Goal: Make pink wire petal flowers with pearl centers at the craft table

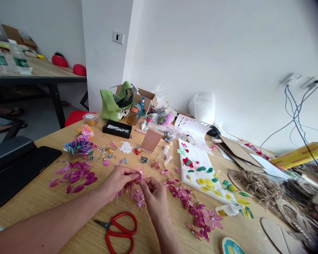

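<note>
Near the front edge of the light wooden desk [149,231], your left hand [120,180] and right hand [155,194] pinch a small pink, thin-petalled flower [141,171], apparently unfinished. Clustered magenta, gauzy-petalled flowers [197,215] to its right look complete; leaf-shaped magenta petals [81,173] toward the left edge seem unassembled. A black rectangular tray [116,134] holds white pieces [118,128].

At lower centre, the flower [141,171] is pink, the scissors [110,225] red-handled; left of centre, a green bag [108,103] bears a black-and-white panda [123,114]; far right, a packet [300,155] is yellow.
</note>
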Tool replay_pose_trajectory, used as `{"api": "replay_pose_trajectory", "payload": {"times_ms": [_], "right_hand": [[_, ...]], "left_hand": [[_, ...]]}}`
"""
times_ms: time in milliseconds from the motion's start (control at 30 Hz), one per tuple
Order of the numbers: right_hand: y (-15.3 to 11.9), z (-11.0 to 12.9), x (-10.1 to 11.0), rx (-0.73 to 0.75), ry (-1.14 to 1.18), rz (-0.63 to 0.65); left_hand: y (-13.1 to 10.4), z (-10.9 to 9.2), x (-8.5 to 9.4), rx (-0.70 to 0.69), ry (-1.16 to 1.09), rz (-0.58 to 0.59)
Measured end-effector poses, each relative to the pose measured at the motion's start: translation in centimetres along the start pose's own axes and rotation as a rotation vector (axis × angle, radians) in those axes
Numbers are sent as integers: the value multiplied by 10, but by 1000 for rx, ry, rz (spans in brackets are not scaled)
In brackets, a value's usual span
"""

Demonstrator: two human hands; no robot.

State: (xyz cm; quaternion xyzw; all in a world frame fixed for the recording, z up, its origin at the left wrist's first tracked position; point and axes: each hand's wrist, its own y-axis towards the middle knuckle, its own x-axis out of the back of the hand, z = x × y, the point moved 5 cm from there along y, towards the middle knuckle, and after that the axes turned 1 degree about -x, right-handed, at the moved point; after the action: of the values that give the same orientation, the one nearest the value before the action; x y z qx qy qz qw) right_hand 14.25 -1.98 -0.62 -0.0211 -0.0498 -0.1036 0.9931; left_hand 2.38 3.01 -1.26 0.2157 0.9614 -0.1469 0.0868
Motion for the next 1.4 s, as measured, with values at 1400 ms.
{"api": "replay_pose_trajectory", "payload": {"times_ms": [1400], "right_hand": [[-18,10,-14,533,-1185,15]], "left_hand": [[14,7,9,-73,269,-24]]}}
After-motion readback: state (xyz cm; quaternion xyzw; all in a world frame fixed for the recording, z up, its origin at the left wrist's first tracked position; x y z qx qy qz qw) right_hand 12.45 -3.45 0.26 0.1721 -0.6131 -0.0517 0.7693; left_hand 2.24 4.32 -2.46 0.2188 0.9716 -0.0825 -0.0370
